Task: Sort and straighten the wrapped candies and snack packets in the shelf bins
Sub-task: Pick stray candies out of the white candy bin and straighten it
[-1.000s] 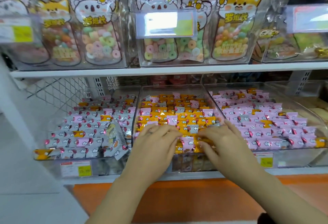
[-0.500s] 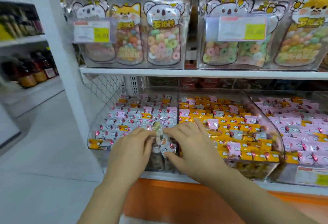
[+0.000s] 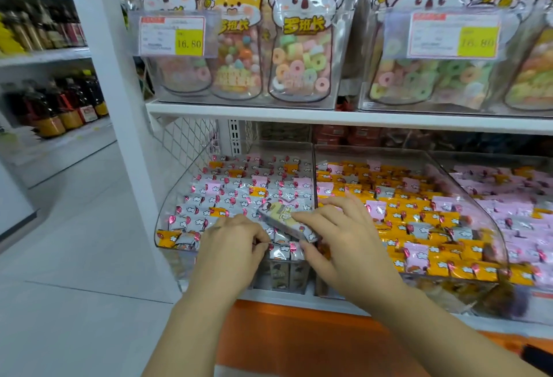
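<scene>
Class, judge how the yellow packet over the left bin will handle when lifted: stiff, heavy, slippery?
Probably light: the right hand holds the packet in a fingertip pinch. Likely slippery; its surface looks glossy. It looks straight while tilted, so perhaps fairly stiff.

Access is from the front, over the low front lips of the left bin (image 3: 175,194), middle bin (image 3: 449,285) and right bin (image 3: 493,159). All three are open on top.

Vertical room: an open band runs between the candies (image 3: 239,194) and the shelf (image 3: 329,117), which caps it.

The bins' side walls rise toward the rear. The adjoining walls of the left and middle bins block low sideways passage.

Left flank: the post (image 3: 119,143) and mesh (image 3: 185,140) close off the left bin's side.

Rear: boxes (image 3: 338,134) stand behind the bins.

The left bin's front right corner is occupied by the left hand (image 3: 233,248) and right hand (image 3: 350,245). The right hand's fingers (image 3: 302,215) hold a tilted packet (image 3: 284,216). The rest of that bin's top is free.

The floor (image 3: 74,242) left of the post is open.
</scene>
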